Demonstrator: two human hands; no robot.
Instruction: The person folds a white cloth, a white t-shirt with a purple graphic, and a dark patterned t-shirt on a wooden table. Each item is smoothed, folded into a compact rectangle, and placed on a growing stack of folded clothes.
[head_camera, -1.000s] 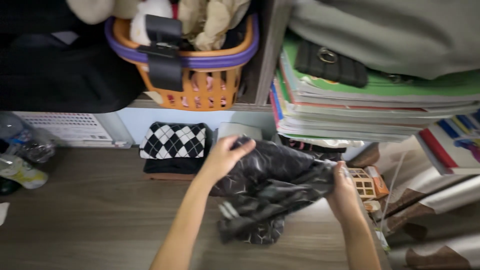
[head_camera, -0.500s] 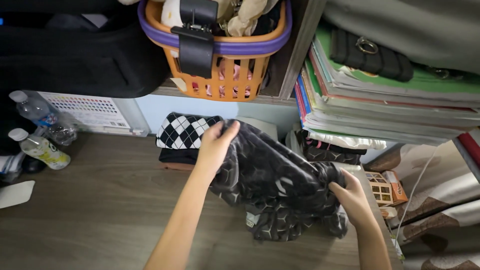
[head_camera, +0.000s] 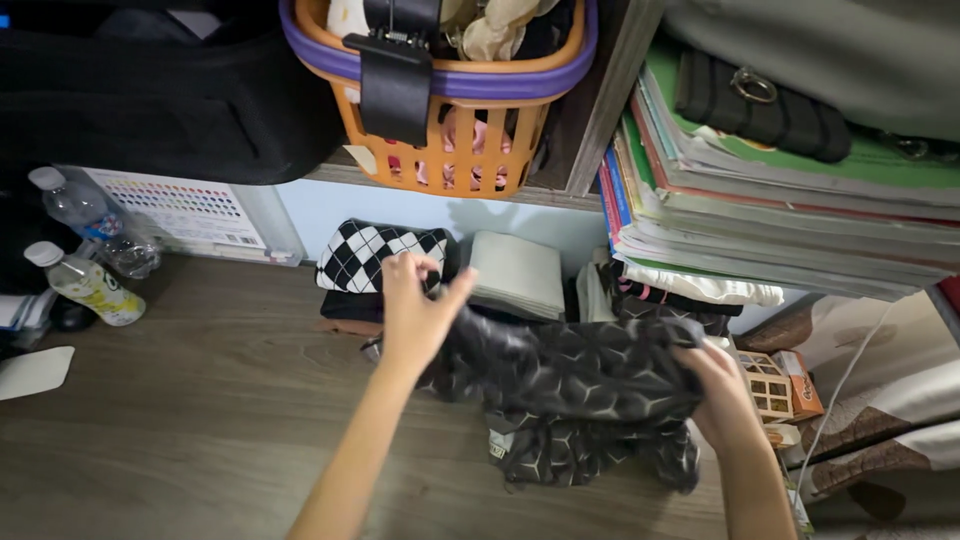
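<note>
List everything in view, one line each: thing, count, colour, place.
patterned cloth: 1, black-grey, on the table, held by both hands
checked cloth: 1, black-white, folded at the table's back
pale folded cloth: 1, grey-green, beside the checked one
basket: 1, orange with purple rim, on the shelf
bottles: 2, clear, far left
book stack: 1, mixed colours, right
small box: 1, orange-white, under the books
table: 1, wood-grain brown
left hand: grips the cloth
right hand: grips the cloth

free: bare wooden table (head_camera: 200, 400) left | blocked: folded clothes (head_camera: 380, 262) behind, book stack (head_camera: 780, 220) right, bottles (head_camera: 85, 285) far left
</note>
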